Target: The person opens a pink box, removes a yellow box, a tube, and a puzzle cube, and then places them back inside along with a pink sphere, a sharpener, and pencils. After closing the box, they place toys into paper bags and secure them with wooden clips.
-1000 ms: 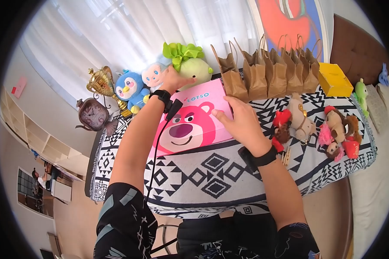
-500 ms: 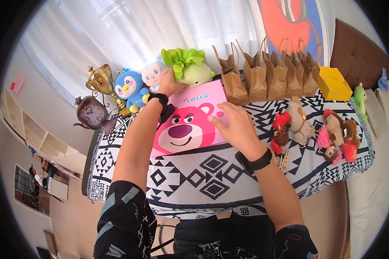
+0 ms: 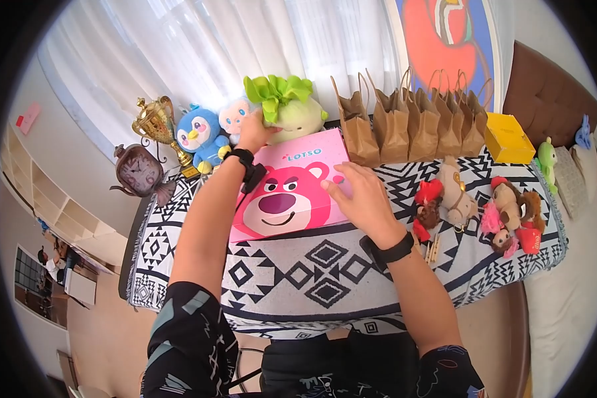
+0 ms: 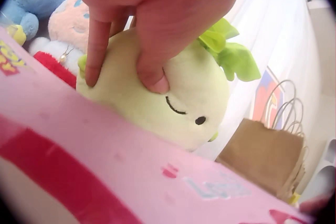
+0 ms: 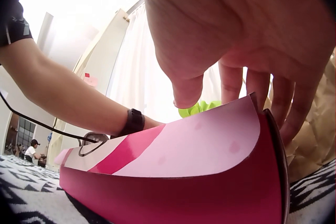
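Observation:
A pink bear-print box (image 3: pixel 282 205) lies flat on the patterned cloth. Behind it sits a pale green plush (image 3: pixel 302 117) with leafy green tufts. My left hand (image 3: pixel 253 131) holds that plush from its left side; in the left wrist view, the hand's (image 4: pixel 163 16) thumb presses beside the stitched eye of the plush (image 4: pixel 184 103), and other fingers curve over it. Above the box's right end is my right hand (image 3: pixel 370 204), thumb and fingers spread and loosely bent. The right wrist view shows its fingers along the box's (image 5: pixel 210 145) edge; whether they touch is unclear.
Left of the green plush are a pale blue plush (image 3: pixel 233 115), a blue penguin plush (image 3: pixel 200 132), a gold trophy (image 3: pixel 155 122) and a clock (image 3: pixel 138 170). Several paper bags (image 3: pixel 393 123), a yellow box (image 3: pixel 509 138) and small plush toys (image 3: pixel 456 199) stand or lie to the right.
My left hand has drawn back toward the left side of the green plush, its outstretched finger no longer across the front. My right hand has shifted slightly on the box's right side.

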Tool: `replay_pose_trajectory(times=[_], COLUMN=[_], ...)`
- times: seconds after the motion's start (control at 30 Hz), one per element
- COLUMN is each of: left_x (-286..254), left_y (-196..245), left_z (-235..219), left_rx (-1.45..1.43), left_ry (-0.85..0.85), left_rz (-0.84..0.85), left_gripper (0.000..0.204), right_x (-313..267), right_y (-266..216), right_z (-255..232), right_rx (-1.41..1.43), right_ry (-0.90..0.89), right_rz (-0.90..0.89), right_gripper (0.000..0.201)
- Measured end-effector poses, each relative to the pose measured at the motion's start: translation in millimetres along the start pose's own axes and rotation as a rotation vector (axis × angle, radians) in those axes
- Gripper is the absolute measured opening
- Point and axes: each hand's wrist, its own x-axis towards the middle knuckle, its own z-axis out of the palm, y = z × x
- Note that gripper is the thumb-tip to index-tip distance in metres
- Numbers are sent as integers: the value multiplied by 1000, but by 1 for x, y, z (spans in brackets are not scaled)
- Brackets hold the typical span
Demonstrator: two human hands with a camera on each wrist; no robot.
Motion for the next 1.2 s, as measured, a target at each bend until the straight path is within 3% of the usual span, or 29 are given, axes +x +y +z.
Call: replay_pose_trajectory(times=[0.07,0.13,0.3,0.47,0.53,0.6,0.63,0.77,0.83,1.0,1.07,1.13,1.2], left_x=[1,4,-34,-80,-89,-92,-88,-97,-104,-106,-110,-116,-126], left_y=[9,13,51,73,69,72,79,71,68,73,80,79,79], left_z=[-23,-55,-128,-149,-148,-149,-154,-154,-153,-155,-160,-165,-171], left_rx=[63,-281,-324,-317,-309,-189,-76,-95,-173,-146,-196,-187,39], left_ry=[-35,-139,-205,-343,-367,-353,-463,-455,-394,-445,-484,-397,-176], left_rz=[-75,-176,-135,-187,-191,-85,-196,-103,25,42,-99,-81,47], left_gripper=[60,59,56,55,63,77,89,98,111,116,107,113,111], right_x=[2,3,8,9,8,7,7,6,7,5,4,5,5], right_y=[-2,-3,-13,-18,-24,-28,-29,-31,-32,-26,-25,-23,-17], right_z=[-1,-3,-9,-7,-9,-10,-10,-11,-12,-8,-6,-4,-1], right_rx=[7,1,28,204,261,315,317,313,333,328,299,300,289], right_ry=[4,16,53,36,-35,-107,-123,-174,-171,-148,-144,-121,-49], right_rz=[-2,-1,72,74,92,105,62,44,64,72,55,67,9], right_gripper=[47,46,47,68,73,79,82,86,86,84,84,81,78])
